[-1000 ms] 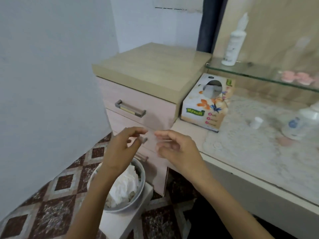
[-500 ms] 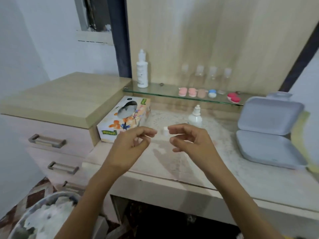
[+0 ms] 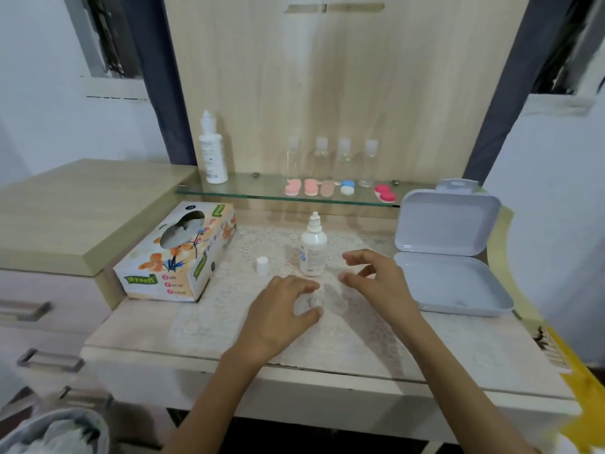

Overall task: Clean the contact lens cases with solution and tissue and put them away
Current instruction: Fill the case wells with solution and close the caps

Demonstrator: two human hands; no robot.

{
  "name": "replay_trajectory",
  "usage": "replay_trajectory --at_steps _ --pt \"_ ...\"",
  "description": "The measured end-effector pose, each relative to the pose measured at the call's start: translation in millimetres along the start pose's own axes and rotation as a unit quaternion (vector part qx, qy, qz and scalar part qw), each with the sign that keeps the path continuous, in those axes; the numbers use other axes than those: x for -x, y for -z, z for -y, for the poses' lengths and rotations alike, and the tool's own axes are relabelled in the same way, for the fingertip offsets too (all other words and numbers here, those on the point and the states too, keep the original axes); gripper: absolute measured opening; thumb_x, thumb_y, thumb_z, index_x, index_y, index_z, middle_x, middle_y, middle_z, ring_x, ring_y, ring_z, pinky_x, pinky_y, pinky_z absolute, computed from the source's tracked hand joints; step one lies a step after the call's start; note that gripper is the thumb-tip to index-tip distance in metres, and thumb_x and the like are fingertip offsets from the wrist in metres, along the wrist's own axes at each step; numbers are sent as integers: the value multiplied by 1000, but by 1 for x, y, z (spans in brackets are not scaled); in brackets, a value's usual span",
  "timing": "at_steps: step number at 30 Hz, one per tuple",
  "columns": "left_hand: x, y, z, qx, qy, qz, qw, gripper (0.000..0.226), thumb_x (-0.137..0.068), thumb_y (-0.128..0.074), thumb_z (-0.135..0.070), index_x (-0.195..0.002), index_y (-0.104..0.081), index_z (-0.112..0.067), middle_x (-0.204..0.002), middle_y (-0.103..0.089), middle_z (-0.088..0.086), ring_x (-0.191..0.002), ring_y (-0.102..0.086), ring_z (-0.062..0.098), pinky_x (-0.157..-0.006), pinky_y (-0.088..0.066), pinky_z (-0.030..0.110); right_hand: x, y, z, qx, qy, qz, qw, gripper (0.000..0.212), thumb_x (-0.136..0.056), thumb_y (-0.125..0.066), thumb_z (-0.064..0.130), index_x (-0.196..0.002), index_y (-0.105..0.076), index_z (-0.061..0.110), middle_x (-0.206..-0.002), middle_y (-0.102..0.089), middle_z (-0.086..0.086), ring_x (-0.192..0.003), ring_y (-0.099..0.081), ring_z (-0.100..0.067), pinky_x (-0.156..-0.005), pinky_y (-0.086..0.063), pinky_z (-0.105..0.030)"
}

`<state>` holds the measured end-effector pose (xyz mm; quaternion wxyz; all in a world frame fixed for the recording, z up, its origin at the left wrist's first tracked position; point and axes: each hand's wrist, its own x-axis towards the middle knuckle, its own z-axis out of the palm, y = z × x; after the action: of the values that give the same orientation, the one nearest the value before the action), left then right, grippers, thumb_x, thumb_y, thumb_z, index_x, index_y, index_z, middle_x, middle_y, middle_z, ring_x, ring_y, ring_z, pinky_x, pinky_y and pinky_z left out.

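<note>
1. The left hand [image 3: 281, 311] is curling its fingers and thumb down around a small clear thing [image 3: 315, 302] lying on the bench [image 3: 458, 348]. It is probably a lens case, but the blur is hiding whether the hand is gripping it or only touching it.
2. The right hand [image 3: 376, 280] is hovering just beside it, fingers loosely bent and apart, holding nothing.
3. The solution bottle [image 3: 313, 253] is standing upright just behind both hands with its nozzle bare. Its white cap [image 3: 262, 265] is sitting apart to the left.
4. The tissue box [image 3: 176, 253] is lying at the bench's left end.
5. Five coloured lens cases [image 3: 347, 187] are waiting in a row on the glass shelf [image 3: 248, 191].
6. The grey box [image 3: 448, 257] is lying open on the right with nothing showing inside.
7. Judging from this, the cleaning step is only starting, and putting away is looking far off.
8. The next move is likely calling for the left hand to steady the clear thing while the right hand takes the solution bottle. A tissue would then be needed for wiping.
</note>
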<state>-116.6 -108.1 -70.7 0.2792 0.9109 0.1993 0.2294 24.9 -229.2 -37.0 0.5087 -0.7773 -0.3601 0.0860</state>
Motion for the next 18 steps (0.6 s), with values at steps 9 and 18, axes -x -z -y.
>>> replay_trajectory --at_steps 9,18 --pt "1 -8 5 -10 -18 -21 1000 27 -82 -61 -45 -108 -63 -40 -106 -57 -23 -101 -44 1 -88 -42 27 -39 -42 4 -40 36 45 998 57 -72 -81 27 -124 -58 23 -113 -60 12 -80 -53 3 -66 -38 -10" --pt "0 -8 11 45 -6 -23 999 25 -78 -67 -43 -101 -66 -35 -102 -59 -21 -100 -46 -1 -88 -43 28 -44 -38 -2 -24 69 -6 997 45 -59 -88 33 -96 -64 25 -89 -69 14 -80 -64 -7 -70 -52 -28"
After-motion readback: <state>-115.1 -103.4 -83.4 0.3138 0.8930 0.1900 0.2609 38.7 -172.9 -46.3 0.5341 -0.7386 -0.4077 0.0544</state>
